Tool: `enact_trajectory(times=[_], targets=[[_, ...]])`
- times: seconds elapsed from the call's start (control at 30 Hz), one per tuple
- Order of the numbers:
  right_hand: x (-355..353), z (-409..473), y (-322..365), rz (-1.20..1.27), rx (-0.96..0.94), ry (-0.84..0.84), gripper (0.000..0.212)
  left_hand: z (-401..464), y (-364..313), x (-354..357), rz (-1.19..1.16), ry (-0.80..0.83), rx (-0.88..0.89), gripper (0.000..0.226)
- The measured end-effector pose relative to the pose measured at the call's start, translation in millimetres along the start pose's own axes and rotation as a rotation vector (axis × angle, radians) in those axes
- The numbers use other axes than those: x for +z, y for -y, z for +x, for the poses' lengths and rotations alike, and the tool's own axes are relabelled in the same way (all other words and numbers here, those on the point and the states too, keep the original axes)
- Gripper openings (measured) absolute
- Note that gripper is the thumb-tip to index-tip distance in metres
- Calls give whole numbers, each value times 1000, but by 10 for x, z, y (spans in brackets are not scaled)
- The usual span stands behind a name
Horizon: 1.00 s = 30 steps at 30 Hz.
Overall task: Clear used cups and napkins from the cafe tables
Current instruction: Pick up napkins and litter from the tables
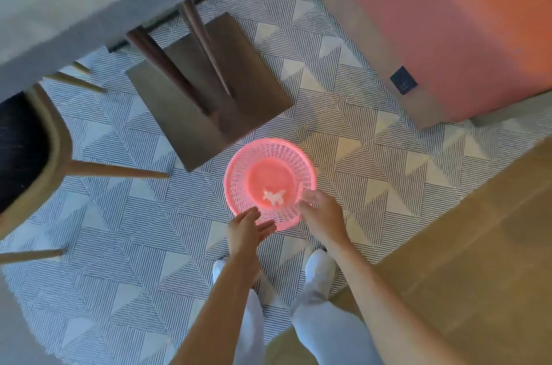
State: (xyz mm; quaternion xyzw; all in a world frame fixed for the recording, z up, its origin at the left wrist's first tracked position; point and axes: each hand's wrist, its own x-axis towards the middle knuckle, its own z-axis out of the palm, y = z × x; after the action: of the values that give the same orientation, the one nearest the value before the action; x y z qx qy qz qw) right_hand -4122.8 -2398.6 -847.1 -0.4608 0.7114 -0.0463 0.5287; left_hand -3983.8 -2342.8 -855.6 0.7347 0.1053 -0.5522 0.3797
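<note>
Pink mesh basket [270, 184] stands on the patterned tile floor [119, 260], centre frame, just past the person's white shoes [321, 264]. Crumpled white napkin [274, 196] lies inside on the basket bottom, toward 6 o'clock. Left hand [245, 230] at the basket's 7 o'clock rim, fingers straight and spread, grip wide, holding nothing; contact with rim unclear. Right hand [321, 215] at 4 o'clock on the rim, fingers curled at the edge; blurred, so cannot tell whether the grip holds the rim. Table [74, 0] edge at 11 o'clock, its dark base plate [239, 89] at 12 o'clock of the basket. Chair [38, 155] at 9 o'clock.
</note>
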Motion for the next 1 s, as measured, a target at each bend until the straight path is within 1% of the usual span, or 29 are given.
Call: enact_trajectory(times=[0.13,0.3,0.43,0.53,0.57,0.73,0.83,0.93,1.0], targets=[[-190,-360,545,28,-66,24,32,-560,-451,8,-77,32,68,20],[-456,-1051,1304,145,-158,34,22,-1500,-1081,-127,-162,76,207,11],[-588,-1788,1853,194,-300,89,15,-2334,-1463,-378,-228,103,326,16],[-629,-2333,2173,217,-396,169,26,-2924,-1607,-649,-251,50,388,20],[-630,-2508,2277,223,-420,204,27,-3116,-1639,-766,-274,29,410,21],[-563,-3388,2745,212,-514,354,23,-3943,-1738,-1507,-428,-119,508,22],[-490,-3892,3000,175,-603,417,14,-4281,-1717,-2070,-535,-196,568,23],[-337,-4280,3169,123,-685,440,14,-4541,-1645,-2649,-587,-260,623,22],[-190,-4548,3228,93,-724,446,18,-4706,-1549,-3057,-650,-308,664,22]])
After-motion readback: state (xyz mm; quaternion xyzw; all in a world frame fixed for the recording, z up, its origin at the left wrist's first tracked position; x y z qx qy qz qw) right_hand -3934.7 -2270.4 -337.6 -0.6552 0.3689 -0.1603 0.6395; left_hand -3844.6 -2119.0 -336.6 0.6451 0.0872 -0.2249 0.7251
